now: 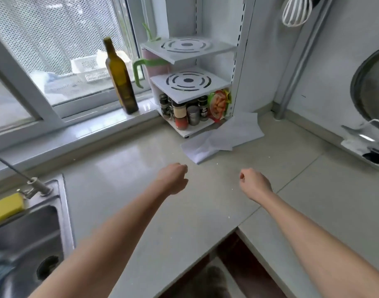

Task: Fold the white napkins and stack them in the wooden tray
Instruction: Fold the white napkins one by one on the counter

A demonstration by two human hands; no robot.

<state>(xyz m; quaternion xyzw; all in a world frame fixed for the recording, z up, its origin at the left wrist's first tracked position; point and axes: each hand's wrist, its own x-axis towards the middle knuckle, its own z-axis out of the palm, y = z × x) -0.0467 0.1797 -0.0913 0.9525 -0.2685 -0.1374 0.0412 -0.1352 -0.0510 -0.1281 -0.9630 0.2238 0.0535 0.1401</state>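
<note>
- left hand [173, 178] at centre of frame, over the pale grey stone countertop [141, 211], fingers curled under into a loose fist, grasping nothing.
- right hand [254, 182] just right of centre, level with the left, also curled into a fist, grasping nothing; well apart from the other hand.
- both bare forearms reaching in from the bottom edge, left from lower left, right from lower right.
- loose pile of white paper napkins [224, 137] above and right of centre, lying flat and overlapping on the countertop, unfolded, far edge touching the foot of the small white tiered spice rack [189, 87]; beyond both hands, touched by neither.
- no wooden tray in view.
- dark-capped spice jars [180, 114] and a red-and-green snack packet [219, 104] crowded on the rack's bottom shelf; two upper shelves with ring-shaped cut-outs.
- tall dark green glass bottle [119, 78] upright on the window sill, upper centre-left, just left of the rack.
- pink mug with green handle [151, 67] behind the rack, partly hidden.
- stainless steel sink [25, 233] at lower left, yellow sponge [6, 208] on its rim.
- white wire whisk [296, 11] hanging at upper right; round metal pan [372, 87] at right edge, cut off by the frame.
</note>
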